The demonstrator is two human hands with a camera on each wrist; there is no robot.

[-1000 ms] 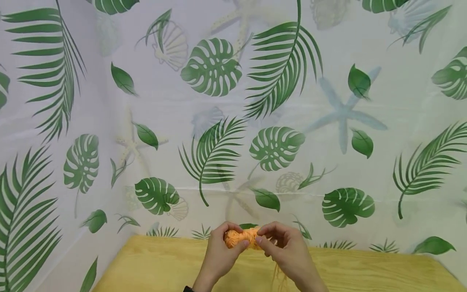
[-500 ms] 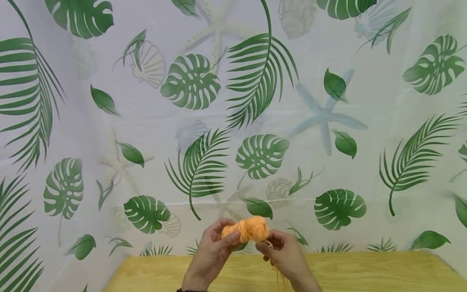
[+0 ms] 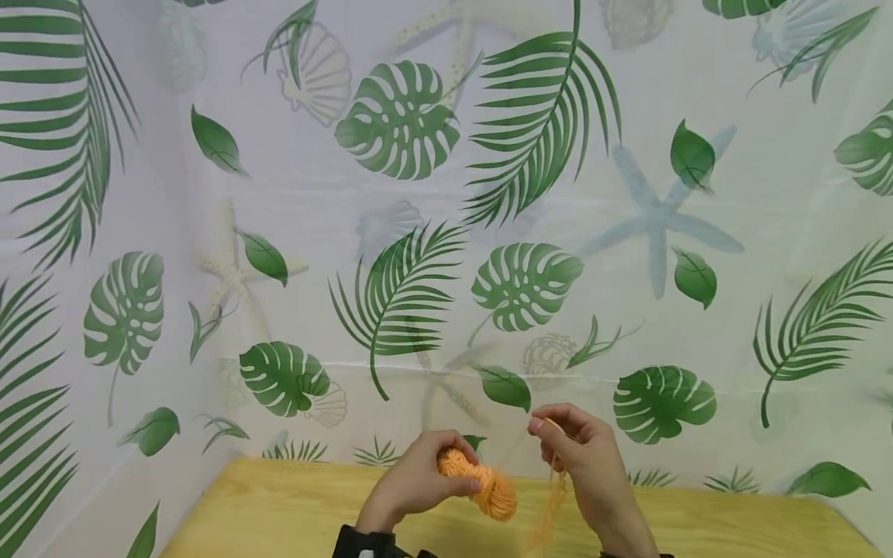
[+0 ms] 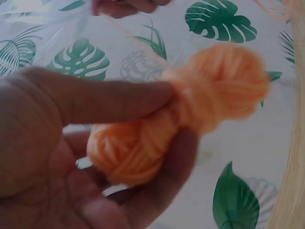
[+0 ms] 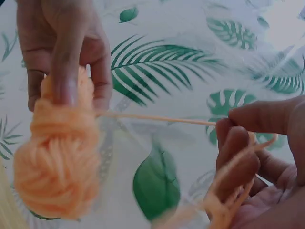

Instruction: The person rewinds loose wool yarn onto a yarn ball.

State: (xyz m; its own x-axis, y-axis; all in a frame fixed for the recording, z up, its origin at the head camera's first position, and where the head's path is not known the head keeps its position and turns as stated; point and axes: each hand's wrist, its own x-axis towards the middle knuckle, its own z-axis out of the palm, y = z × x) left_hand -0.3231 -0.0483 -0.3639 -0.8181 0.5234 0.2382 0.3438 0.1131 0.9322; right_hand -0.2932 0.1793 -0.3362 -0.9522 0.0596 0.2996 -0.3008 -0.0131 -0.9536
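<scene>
Head view, orange yarn bundle (image 3: 497,496) held over worktop (image 3: 711,523), left hand (image 3: 424,474) gripping it around the middle, right hand (image 3: 586,449) apart to the right, pinching taut strand (image 5: 162,119) from bundle, loose yarn (image 3: 556,497) hanging below, leaf-print sheet (image 3: 593,325) on far side.

The left hand (image 5: 66,43) grips an orange yarn skein (image 5: 59,176); the right hand (image 5: 276,167) pinches its taut strand (image 5: 162,119).
</scene>
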